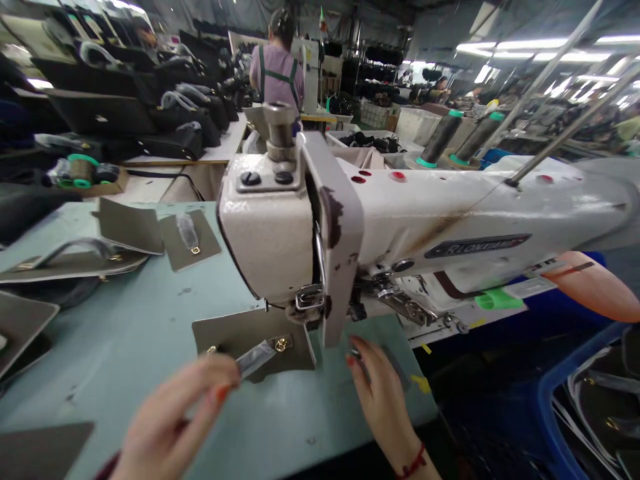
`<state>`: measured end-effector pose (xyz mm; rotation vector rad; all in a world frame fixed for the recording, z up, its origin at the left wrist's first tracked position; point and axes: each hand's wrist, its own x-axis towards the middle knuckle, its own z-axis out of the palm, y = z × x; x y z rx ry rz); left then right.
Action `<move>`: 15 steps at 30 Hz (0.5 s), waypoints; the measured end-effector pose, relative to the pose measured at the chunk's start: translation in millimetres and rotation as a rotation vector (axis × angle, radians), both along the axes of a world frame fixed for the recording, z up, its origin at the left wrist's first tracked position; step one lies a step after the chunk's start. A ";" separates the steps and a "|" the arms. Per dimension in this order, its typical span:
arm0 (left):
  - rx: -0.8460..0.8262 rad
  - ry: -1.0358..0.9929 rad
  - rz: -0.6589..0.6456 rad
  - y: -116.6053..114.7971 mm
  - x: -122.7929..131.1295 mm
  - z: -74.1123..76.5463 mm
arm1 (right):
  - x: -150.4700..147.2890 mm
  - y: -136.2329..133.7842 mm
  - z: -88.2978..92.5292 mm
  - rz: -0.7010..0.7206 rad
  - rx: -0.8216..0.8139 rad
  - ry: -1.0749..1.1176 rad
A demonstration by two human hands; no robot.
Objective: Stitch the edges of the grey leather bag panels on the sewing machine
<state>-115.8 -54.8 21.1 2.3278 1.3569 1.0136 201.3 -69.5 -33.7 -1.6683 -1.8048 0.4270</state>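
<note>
A grey-brown bag panel (pixel 220 333) lies under the head of the white sewing machine (pixel 270 233). On the panel, a handle in clear plastic wrap (pixel 257 359) is joined by gold-coloured fittings (pixel 283 343). My left hand (pixel 180 413), slightly blurred, pinches the near end of this handle between thumb and fingers. To the right of the panel, my right hand (pixel 380 393) rests low over the green table, fingers curled. A small dark, shiny thing shows at its fingertips; I cannot make out what it is. The needle area is largely hidden by the machine's front bar.
More bag panels (pixel 193 243) with wrapped handles lie along the table's left side (pixel 125 340). A blue bin (pixel 545 393) holding panels stands at lower right. Thread cones (pixel 440 137) rise behind the machine. Black bags (pixel 115 120) fill a bench behind; a person (pixel 277 67) stands beyond.
</note>
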 end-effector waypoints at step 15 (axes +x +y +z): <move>0.365 0.471 -0.172 74.9 18.7 -26.5 | -97.8 26.5 34.4 0.020 -0.107 0.545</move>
